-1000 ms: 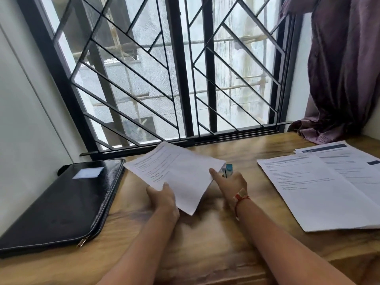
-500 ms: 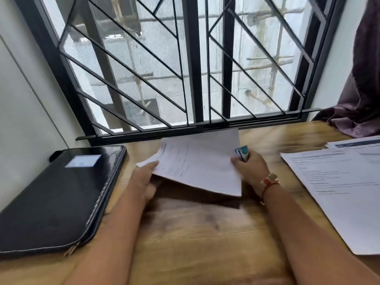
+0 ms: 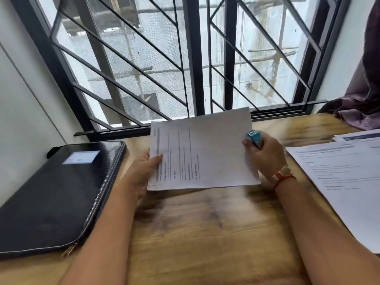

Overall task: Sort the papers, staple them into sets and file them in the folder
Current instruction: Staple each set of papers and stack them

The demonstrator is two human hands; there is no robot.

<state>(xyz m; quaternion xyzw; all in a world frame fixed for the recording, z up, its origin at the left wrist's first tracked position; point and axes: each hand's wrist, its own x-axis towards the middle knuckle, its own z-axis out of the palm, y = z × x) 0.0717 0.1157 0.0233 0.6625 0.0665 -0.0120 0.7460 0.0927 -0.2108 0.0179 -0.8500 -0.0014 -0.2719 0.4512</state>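
A set of white printed papers [image 3: 205,153] hangs above the wooden table, turned sideways so the text lines run up and down. My left hand [image 3: 141,173] pinches its left edge, thumb on top. My right hand [image 3: 265,155] grips a small teal stapler [image 3: 255,138] and touches the papers' right edge. A black zipped folder [image 3: 55,194] lies shut on the table to the left. More printed sheets [image 3: 341,177] lie spread on the right.
The wooden table [image 3: 205,233] runs up to a barred window [image 3: 185,58] at the back. A white wall stands on the left. A purple curtain [image 3: 364,89] hangs at the far right and bunches on the table corner.
The papers have been rotated from a diagonal to sideways, and raised a little. My left hand shifted to their left edge. The view has panned left, so the loose sheets sit nearer the right border.
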